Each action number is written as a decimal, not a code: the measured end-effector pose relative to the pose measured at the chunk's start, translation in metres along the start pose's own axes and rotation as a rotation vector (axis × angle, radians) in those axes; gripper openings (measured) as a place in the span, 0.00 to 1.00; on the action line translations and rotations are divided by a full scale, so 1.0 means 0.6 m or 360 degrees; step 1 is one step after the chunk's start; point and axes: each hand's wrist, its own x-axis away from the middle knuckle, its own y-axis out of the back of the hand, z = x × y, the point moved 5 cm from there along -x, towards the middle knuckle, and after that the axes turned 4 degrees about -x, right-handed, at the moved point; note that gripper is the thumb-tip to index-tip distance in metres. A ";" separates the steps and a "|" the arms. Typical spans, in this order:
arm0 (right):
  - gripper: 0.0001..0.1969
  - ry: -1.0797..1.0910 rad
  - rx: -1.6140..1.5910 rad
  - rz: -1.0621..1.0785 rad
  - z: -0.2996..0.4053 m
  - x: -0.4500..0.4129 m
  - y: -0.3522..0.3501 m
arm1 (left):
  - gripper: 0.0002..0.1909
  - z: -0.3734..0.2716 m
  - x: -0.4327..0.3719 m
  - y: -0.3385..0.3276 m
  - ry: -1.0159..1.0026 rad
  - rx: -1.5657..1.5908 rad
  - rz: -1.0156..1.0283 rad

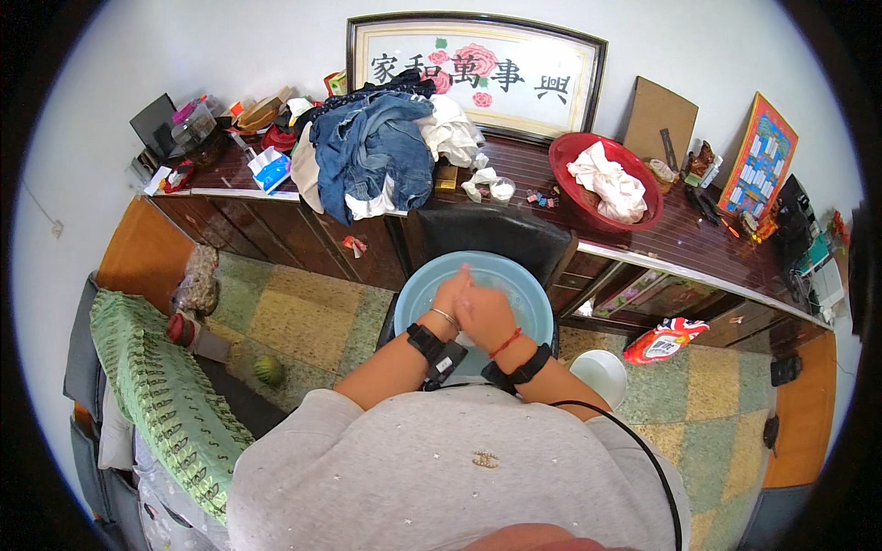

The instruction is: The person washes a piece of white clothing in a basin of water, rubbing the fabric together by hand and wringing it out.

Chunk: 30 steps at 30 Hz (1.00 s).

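Over a light blue plastic basin, my left hand and my right hand are pressed together, slightly blurred. Water with some suds seems to lie in the basin. A small white patch, perhaps cloth, shows just below the hands; whether they grip it is hidden. The basin rests on a black chair whose back stands against the cabinet. A silver bangle circles my left wrist, a red cord my right, and both forearms wear black straps.
On the long dark cabinet lie a heap of clothes with blue jeans, and a red basin holding white cloth. On the floor are a white bucket, a red detergent bag and a small watermelon. A black cable crosses my right side.
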 end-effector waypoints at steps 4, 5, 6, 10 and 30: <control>0.16 -0.0026 0.0179 0.0113 -0.030 -0.003 -0.011 | 0.19 -0.014 0.048 -0.049 -0.0041 0.0009 0.0007; 0.16 -0.0063 0.0467 0.0138 -0.052 -0.003 -0.015 | 0.19 -0.024 0.071 -0.066 -0.0156 0.0012 -0.0087; 0.16 -0.0065 0.0464 0.0141 -0.056 -0.002 -0.009 | 0.19 -0.024 0.075 -0.068 -0.0153 0.0012 -0.0091; 0.12 -0.0072 0.0163 -0.0004 -0.016 -0.004 0.005 | 0.19 -0.002 0.021 -0.019 -0.0043 0.0014 -0.0007; 0.14 -0.0341 0.0120 0.0099 -0.070 -0.013 0.012 | 0.19 0.001 0.034 -0.048 -0.0095 0.0089 0.0038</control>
